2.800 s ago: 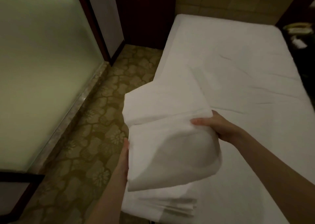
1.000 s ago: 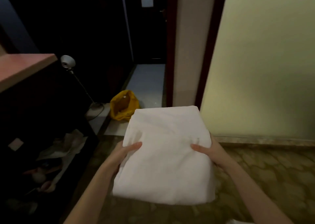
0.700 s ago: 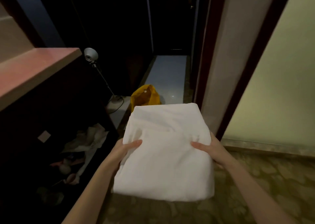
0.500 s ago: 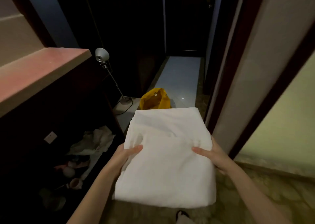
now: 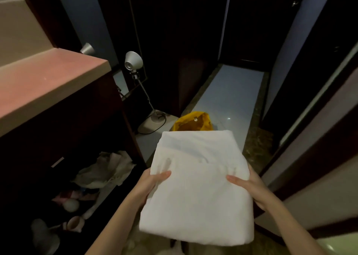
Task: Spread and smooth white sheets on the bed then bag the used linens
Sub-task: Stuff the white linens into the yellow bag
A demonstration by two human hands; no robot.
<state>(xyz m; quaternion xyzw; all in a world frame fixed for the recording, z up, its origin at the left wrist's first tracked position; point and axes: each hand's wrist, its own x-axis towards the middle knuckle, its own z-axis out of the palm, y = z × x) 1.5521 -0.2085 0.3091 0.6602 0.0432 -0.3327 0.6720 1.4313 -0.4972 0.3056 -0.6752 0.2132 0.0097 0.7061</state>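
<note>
One folded white sheet bundle (image 5: pixel 197 185) is held out in front at mid-frame by two hands: the left hand (image 5: pixel 150 185) grips its left edge with the thumb curled over the top, and the right hand (image 5: pixel 249 187) grips the right edge the same way, fingers hidden beneath the cloth. One yellow bag (image 5: pixel 193 122) sits on the pale floor just beyond the bundle, its lower part covered by the sheets. One desk lamp (image 5: pixel 133 61) stands left of the bag. A dim heap of crumpled cloth (image 5: pixel 104 171) lies under the reddish counter (image 5: pixel 44 84), hard to make out. A narrow floor strip runs ahead between dark walls.
</note>
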